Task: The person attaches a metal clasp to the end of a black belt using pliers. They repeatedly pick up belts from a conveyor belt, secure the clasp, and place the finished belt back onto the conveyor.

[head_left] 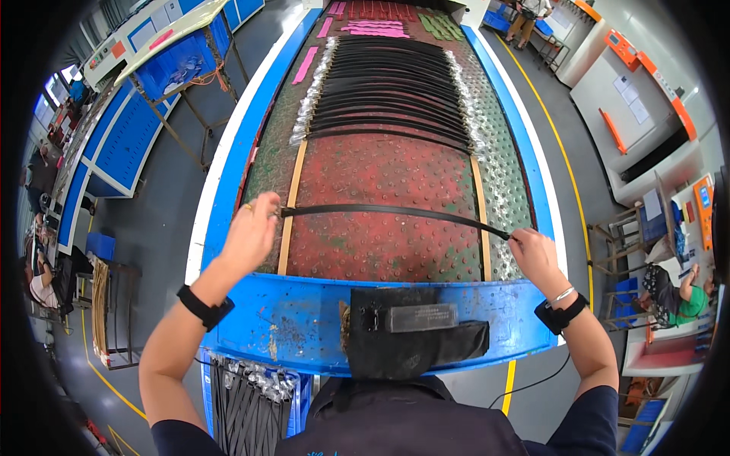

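Note:
A long black strap [380,210] stretches from side to side across the near part of a conveyor with a studded red-and-green bed [388,251]. It crosses two thin wooden strips [291,215] [480,199]. My left hand [252,232] is at the strap's left end with its fingers bent together; its exact grip is partly hidden. At the right end, my right hand [534,254] pinches the strap between thumb and fingers. Farther up the bed, a row of similar black straps [388,91] lies side by side, with clear plastic wrapping [465,99] on their ends.
Pink strips [374,29] and green strips [441,27] lie at the bed's far end. Below the blue front edge [304,319], a blue bin [303,403] holds many black straps. A wooden-framed table [171,45] stands left; white-and-orange machines [631,99] and several people are around.

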Available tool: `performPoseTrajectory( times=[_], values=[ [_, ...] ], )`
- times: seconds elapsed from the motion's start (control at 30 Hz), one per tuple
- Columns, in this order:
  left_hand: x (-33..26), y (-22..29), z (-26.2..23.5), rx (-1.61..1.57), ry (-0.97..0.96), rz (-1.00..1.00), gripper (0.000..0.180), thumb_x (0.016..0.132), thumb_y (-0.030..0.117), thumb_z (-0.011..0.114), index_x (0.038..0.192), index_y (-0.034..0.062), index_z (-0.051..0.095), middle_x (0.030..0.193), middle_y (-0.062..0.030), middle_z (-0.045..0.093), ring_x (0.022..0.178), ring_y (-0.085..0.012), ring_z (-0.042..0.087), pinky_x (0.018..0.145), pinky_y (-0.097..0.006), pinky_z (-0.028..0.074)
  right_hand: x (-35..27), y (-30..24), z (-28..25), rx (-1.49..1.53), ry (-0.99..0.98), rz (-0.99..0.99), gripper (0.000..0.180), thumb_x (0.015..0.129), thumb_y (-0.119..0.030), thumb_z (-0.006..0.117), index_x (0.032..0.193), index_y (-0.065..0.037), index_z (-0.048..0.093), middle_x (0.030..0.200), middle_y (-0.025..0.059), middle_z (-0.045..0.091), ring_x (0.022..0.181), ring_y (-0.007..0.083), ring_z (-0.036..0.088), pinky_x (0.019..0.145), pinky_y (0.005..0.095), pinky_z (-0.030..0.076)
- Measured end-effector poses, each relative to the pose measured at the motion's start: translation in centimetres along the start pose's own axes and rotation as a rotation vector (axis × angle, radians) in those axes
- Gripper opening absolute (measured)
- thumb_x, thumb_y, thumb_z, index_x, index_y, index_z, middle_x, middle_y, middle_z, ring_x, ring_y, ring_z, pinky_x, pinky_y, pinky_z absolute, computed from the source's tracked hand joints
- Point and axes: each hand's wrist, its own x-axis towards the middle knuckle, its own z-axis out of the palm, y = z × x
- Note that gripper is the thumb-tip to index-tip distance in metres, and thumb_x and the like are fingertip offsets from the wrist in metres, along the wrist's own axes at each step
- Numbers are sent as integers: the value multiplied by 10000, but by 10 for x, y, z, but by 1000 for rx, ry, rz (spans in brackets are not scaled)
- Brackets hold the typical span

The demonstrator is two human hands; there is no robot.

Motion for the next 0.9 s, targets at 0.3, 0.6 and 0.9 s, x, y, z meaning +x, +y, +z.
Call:
performPoseTrajectory(
  times=[0.3, 0.6, 0.9],
  values=[
    [70, -93, 79, 109, 37, -239, 98, 762, 111, 565, 824, 36, 556, 749, -188, 605, 762, -368, 590, 665, -468, 447, 101, 47, 68, 34, 154, -167, 90, 753, -109, 600, 738, -29, 637, 756, 114, 546, 782, 303, 543, 717, 394, 434],
    [136, -119, 144, 149, 294, -392, 73, 756, 122, 587, 762, 50, 581, 806, -142, 554, 792, -332, 577, 699, -423, 458, 168, 68, 118, 113, 213, -148, 122, 780, -122, 605, 775, -5, 642, 790, 124, 565, 815, 308, 552, 734, 387, 442],
    [156, -145, 180, 189, 313, -414, 102, 762, 157, 599, 802, 64, 612, 856, -149, 568, 819, -339, 574, 726, -434, 456, 187, 84, 145, 52, 77, -74, 158, 809, -186, 568, 818, -57, 659, 844, 113, 590, 805, 323, 592, 699, 425, 466]
  ],
)
